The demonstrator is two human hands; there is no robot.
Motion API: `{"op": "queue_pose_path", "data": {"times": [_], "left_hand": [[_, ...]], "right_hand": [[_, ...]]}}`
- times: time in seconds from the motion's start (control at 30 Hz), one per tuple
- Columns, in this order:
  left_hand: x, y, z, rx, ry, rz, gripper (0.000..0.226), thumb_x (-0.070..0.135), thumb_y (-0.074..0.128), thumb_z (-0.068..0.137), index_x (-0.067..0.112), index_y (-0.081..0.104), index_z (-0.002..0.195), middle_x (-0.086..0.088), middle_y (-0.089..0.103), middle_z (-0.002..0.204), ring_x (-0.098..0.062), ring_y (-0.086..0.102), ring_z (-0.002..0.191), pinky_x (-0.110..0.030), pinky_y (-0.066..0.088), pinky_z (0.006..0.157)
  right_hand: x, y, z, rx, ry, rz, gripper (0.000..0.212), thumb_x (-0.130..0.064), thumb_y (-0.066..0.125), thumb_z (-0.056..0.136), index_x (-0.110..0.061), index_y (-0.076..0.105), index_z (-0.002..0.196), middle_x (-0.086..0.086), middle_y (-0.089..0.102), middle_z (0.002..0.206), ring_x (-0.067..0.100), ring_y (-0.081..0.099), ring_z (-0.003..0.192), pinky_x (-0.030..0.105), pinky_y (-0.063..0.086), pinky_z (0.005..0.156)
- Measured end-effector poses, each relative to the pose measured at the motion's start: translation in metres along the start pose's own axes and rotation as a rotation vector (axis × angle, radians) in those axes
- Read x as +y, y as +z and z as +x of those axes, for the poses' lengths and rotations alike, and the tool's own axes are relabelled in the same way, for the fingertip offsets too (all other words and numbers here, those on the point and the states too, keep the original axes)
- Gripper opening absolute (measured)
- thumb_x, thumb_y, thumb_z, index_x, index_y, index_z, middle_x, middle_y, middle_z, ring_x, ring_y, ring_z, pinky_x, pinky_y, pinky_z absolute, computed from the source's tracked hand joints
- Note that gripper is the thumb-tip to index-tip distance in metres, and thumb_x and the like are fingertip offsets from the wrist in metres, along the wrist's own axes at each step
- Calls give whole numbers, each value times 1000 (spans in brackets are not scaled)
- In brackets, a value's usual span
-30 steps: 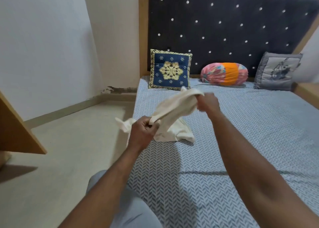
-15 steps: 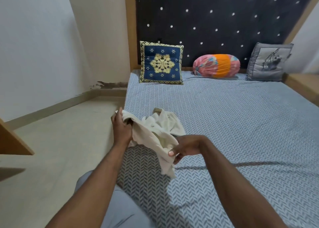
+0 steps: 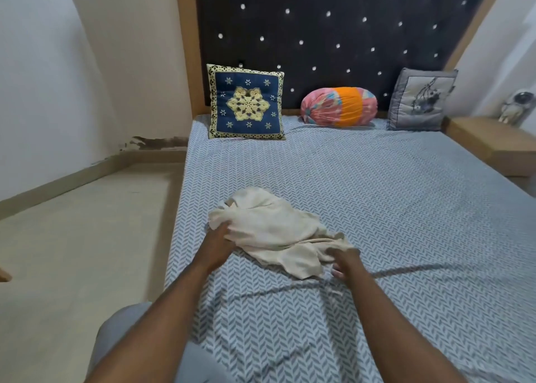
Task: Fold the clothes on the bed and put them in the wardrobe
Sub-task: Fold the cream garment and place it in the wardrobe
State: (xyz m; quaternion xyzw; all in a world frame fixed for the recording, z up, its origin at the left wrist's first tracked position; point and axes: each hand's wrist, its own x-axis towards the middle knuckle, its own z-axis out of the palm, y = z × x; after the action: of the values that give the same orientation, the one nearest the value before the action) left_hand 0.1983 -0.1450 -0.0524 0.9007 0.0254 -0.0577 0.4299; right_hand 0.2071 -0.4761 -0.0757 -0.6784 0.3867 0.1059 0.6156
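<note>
Left hand [image 3: 216,242] grips, right hand [image 3: 343,259] touches crumpled cream garment [image 3: 266,226].

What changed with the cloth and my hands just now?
The cream cloth, held up in the air by both hands a second ago, has come down and now lies crumpled on the bed. The left hand still grips its left edge; the right hand is too blurred to judge. The pillows stayed put.

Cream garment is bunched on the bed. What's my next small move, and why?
Probably draw the hands apart to spread the cream garment flat: it lies crumpled on the bed, the left hand grips its left edge, the right hand, blurred, is at its near right corner. Folding needs it smooth.
</note>
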Motion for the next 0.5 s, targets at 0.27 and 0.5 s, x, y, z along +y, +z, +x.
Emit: {"op": "queue_pose_path", "data": {"times": [0.27,0.5], "left_hand": [[-44,19,-21,-308,-142,67,58,23,62,94,18,39,147,-8,34,155,-24,42,137,-33,39,106],[-32,28,-21,-360,-110,94,83,24,68,89,20,20,155,-10,35,153,-21,44,135,-26,40,101]], "right_hand": [[24,70,-17,-34,-602,-1313,78,-39,70,78,-28,33,146,10,29,147,37,33,130,42,40,102],[-6,65,-37,-354,-650,-1150,25,-25,60,91,-18,63,114,8,67,111,27,63,106,31,49,84]]}}
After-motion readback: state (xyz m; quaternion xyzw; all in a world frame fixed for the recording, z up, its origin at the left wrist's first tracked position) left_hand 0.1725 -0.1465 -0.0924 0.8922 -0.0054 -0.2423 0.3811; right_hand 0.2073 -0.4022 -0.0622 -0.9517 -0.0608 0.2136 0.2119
